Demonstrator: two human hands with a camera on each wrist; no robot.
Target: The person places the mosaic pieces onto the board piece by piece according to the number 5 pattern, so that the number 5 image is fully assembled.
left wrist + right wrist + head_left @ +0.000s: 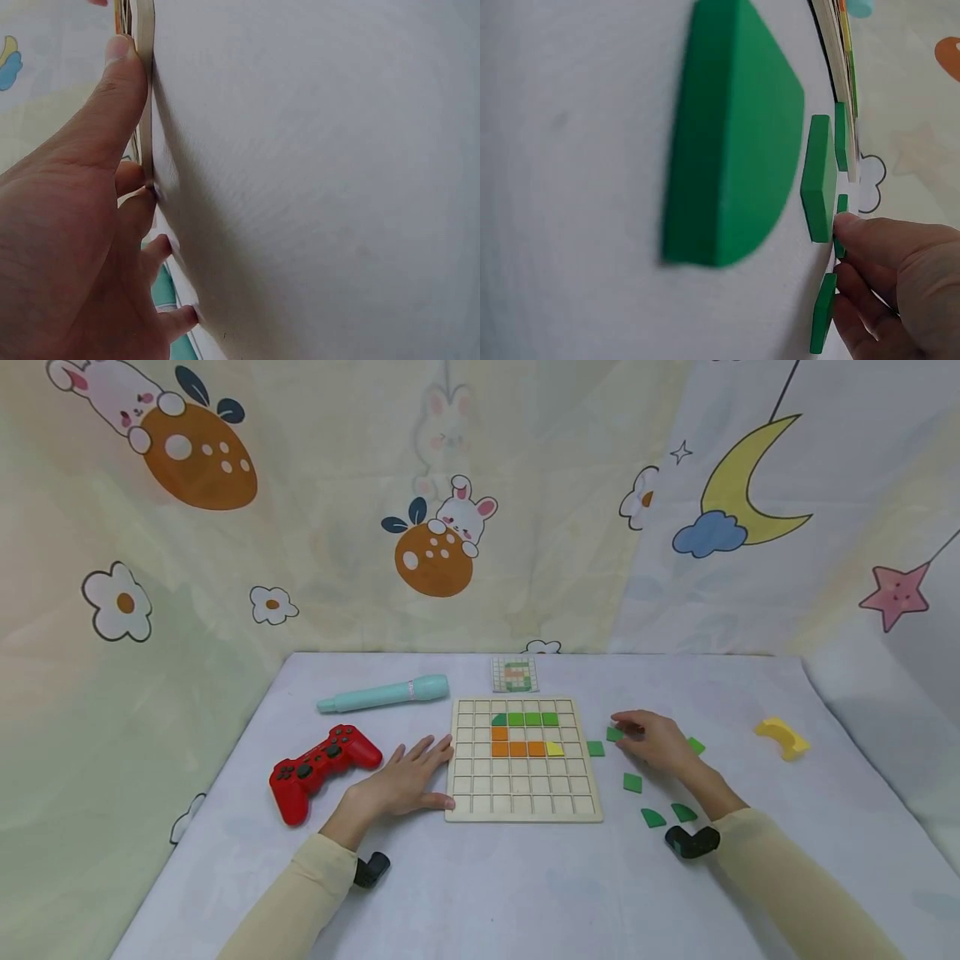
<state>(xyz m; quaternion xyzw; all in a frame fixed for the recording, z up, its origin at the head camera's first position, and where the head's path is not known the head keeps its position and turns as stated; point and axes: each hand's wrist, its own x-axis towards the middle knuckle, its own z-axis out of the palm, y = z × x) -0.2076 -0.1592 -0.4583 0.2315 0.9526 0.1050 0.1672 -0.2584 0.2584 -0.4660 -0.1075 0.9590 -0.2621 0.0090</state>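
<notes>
Spread fingers of my left hand (405, 783) rest along the left edge of a wooden grid board (522, 787), the thumb touching its lower left side. On the board lie green square tiles (532, 719), a dark green rounded tile (499, 720), orange tiles (517, 749) and a yellow tile (554, 749). To the right of the board, my right hand (651, 743) pinches a green square tile (614, 734) at the table surface. In the right wrist view, the thumb covers part of this tile (841, 246).
Loose green tiles (633, 782) and dark green quarter-round tiles (653, 817) lie around the right hand. A pattern card (514, 675) sits behind the board. A red game controller (322, 768) and a teal microphone-shaped object (382, 695) are at left, a yellow curved block (782, 737) far right.
</notes>
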